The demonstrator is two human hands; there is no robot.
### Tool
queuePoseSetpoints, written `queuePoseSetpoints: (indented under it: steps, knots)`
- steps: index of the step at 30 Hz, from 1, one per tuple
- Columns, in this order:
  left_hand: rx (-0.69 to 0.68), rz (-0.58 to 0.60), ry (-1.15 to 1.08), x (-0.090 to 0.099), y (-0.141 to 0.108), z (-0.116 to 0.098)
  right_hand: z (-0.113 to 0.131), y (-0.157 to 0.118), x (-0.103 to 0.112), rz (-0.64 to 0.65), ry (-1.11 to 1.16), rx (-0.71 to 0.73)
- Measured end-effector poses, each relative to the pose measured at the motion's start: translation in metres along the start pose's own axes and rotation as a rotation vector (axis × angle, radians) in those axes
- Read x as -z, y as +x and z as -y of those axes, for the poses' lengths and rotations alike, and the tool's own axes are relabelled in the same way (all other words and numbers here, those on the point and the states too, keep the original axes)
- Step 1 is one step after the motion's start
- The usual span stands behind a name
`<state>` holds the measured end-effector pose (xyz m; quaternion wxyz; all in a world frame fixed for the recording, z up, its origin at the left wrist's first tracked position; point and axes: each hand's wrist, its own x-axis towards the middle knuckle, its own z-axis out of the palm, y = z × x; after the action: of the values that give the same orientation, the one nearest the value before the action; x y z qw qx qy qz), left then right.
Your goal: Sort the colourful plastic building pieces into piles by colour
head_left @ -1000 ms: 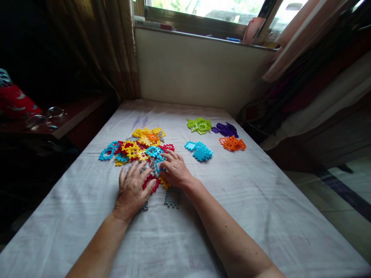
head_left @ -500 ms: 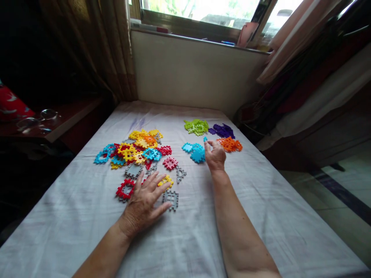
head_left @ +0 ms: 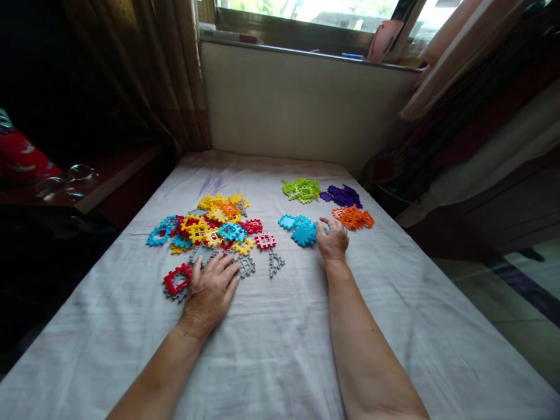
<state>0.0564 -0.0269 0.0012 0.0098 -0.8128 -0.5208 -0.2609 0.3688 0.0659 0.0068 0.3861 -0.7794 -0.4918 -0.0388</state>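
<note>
My left hand [head_left: 211, 287] lies with fingers spread on grey pieces at the near edge of a mixed pile of interlocking plastic pieces [head_left: 195, 228]. Just left of it is a red frame piece [head_left: 177, 279] over a grey one. My right hand [head_left: 333, 240] is closed, its fingers bent round a small blue piece, at the right side of a blue pile [head_left: 303, 233]. Behind are a lime green pile [head_left: 301, 190] and a purple pile [head_left: 343, 196]. An orange pile [head_left: 353, 217] sits right of my right hand. A grey triangular piece [head_left: 275, 263] lies between my hands.
A white cloth [head_left: 271, 361] covers the table. Glasses [head_left: 81, 172] and a red patterned object [head_left: 24, 153] stand on a dark side table at the left. A wall and windowsill are behind, with hanging clothes at the right.
My left hand has slid forward and left, and grey and yellow pieces near it have shifted towards the pile. My right hand has lowered beside the blue pile with its small blue piece.
</note>
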Motion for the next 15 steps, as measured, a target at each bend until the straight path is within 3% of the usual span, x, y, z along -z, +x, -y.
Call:
queuePoseSetpoints:
  steps: [5,10,12,15]
  knots:
    - [0.057,-0.11,-0.136,0.005,0.007,0.012,0.035,-0.013,0.001,0.001,0.161,0.206]
    - [0.11,-0.3,-0.272,0.018,0.011,0.026,0.081,-0.053,-0.007,0.165,0.283,0.465]
    - [0.184,-0.362,-0.227,0.023,0.011,0.042,0.087,-0.065,-0.011,0.238,0.289,0.487]
    - [0.337,-0.422,-0.1,0.032,0.012,0.081,0.079,-0.071,-0.018,0.269,0.313,0.391]
